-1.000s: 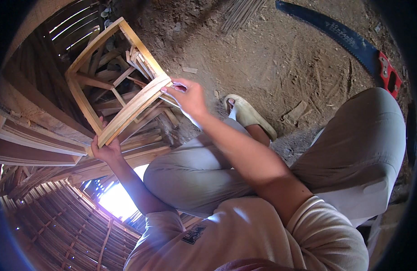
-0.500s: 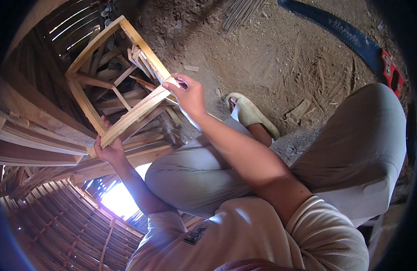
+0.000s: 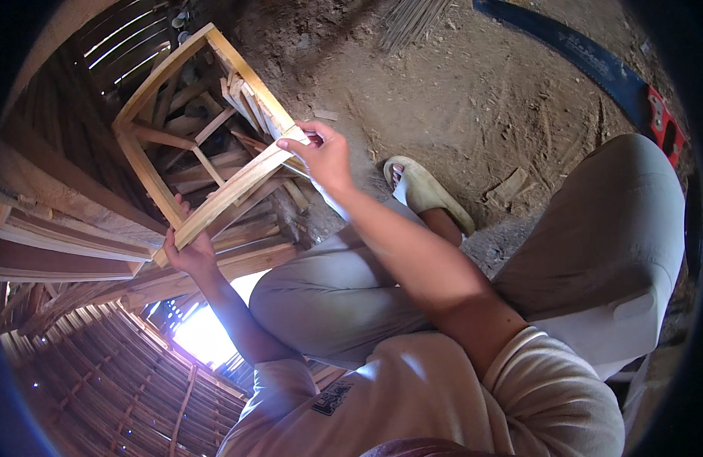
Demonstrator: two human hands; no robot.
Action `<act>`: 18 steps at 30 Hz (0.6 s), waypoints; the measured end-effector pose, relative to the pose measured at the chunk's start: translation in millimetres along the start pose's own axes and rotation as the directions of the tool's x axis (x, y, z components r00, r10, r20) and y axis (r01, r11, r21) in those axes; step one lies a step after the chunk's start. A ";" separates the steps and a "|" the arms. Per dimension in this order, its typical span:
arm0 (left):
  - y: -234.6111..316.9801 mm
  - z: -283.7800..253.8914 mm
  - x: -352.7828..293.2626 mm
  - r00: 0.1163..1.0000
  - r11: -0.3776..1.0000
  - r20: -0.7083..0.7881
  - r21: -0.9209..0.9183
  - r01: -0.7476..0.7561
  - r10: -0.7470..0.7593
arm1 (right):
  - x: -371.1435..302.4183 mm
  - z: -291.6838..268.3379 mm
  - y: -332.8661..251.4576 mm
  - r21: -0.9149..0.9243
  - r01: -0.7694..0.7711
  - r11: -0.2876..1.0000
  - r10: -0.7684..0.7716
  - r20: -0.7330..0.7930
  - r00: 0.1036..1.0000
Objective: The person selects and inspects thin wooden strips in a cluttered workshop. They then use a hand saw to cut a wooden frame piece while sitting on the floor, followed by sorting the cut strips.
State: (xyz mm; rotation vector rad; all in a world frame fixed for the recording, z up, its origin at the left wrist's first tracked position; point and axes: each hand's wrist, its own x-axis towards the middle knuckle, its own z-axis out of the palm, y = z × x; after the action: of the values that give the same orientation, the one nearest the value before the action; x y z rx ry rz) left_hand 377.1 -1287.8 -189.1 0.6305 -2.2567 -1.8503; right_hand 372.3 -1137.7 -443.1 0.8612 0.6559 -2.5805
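A four-sided wooden frame (image 3: 241, 185) is held up in front of me on the left, with a pile of scrap wood showing through its opening. My left hand (image 3: 190, 250) grips its near left corner from below, fingers curled round the wood. At the near right corner, my right hand (image 3: 323, 156) is closed on the frame, thumb on top and fingers behind. The far rail of the frame is slightly curved.
Wood offcuts (image 3: 237, 236) lie heaped beyond and under the frame. Stacked boards (image 3: 70, 236) stand at the left. A handsaw (image 3: 580, 57) with a red handle lies on the dirt floor (image 3: 435, 99) at far right, near a bundle of thin sticks (image 3: 412, 19).
The frame and both hands have shifted very slightly to the right in the view, along with the surroundings. Both hands keep the same hold.
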 end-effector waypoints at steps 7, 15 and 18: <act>-7.4 9.4 0.0 0.991 0.990 -0.099 0.120 -0.073 0.085 | -6.3 4.6 -2.3 -0.195 0.181 0.964 -0.195 -0.058 0.979; -1.6 7.0 1.5 0.991 0.986 -0.119 0.161 -0.040 0.059 | -12.6 0.8 -0.4 -0.264 0.402 0.877 -0.389 0.099 0.916; -3.9 17.8 -2.8 0.985 0.984 -0.154 0.169 -0.051 0.078 | -8.0 1.6 1.2 -0.207 0.360 0.910 -0.350 0.084 0.933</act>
State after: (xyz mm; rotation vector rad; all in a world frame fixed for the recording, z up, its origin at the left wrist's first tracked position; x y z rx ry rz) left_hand 373.8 -1271.2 -196.4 0.6950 -2.3101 -1.5357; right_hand 378.2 -1138.2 -437.2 0.6593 1.1545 -2.7570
